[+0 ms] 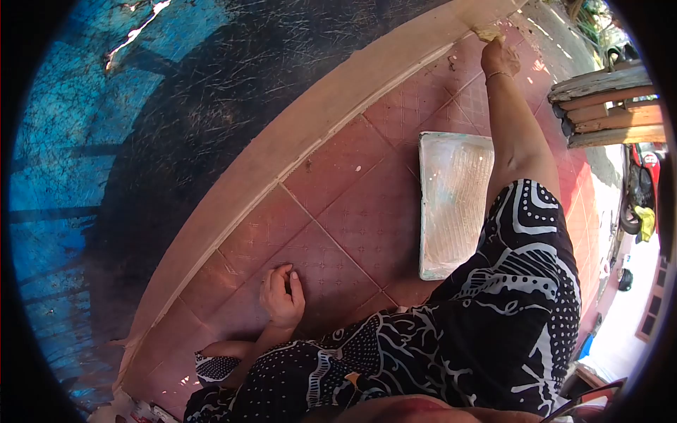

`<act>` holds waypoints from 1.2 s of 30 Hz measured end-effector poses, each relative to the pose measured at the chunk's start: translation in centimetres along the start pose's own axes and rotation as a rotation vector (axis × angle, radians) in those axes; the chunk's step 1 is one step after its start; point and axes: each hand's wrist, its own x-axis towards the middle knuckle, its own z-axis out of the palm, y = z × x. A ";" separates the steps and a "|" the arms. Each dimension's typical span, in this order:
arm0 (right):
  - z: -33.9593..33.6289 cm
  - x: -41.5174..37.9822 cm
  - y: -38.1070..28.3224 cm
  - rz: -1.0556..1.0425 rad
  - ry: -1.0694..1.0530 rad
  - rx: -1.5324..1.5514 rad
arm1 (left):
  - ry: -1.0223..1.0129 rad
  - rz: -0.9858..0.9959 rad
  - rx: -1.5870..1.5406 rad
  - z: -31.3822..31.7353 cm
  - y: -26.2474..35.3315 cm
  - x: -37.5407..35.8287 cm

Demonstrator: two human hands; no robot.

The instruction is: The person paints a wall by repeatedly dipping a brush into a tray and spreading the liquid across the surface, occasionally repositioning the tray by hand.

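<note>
At the top right, my right hand (pixel 502 59) reaches out at the end of an outstretched arm. Its fingers close on a pale yellow sponge-like piece (pixel 486 32), which touches the beige band (pixel 338 99) along the foot of the wall. My left hand (pixel 282 296) is loosely curled above the red floor tiles, with nothing visible in it; some of its fingers are hidden. Close to my right forearm lies a shallow white tray (pixel 455 204) with a ridged, stained surface, partly covered by my sleeve.
A blue wall (pixel 63 134) with a large dark patch (pixel 190 127) rises on the left. Red patterned tiles (pixel 338 204) run along its foot. Stacked weathered wooden beams (pixel 610 106) stand at the right, with a yellow cloth (pixel 645 223) beyond them.
</note>
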 end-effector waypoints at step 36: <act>-21.7 -40.7 -5.4 -0.640 -0.886 1.304 | 0.037 -0.098 -0.239 -1.2 -0.6 -0.4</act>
